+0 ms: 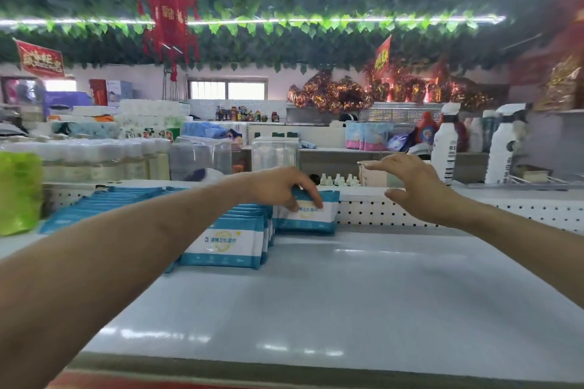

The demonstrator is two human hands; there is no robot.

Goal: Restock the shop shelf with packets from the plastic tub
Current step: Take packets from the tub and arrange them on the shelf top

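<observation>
My left hand (281, 189) pinches the top edge of a blue-and-white plastic wipes packet (308, 218), standing against the white perforated back panel (395, 213), long axis along it. My right hand (414, 186) hovers before the panel, fingers spread wide.

1. Pinches top of a standing blue-and-white packet (311, 215) with left hand (281, 188), at the perforated back panel (395, 213).
2. Holds right hand (410, 183) in the air to the packet's right, fingers spread, touching nothing.
3. Shows a row of matching packets (224, 243) upright on the white shelf (363, 294), just left of it.
</observation>
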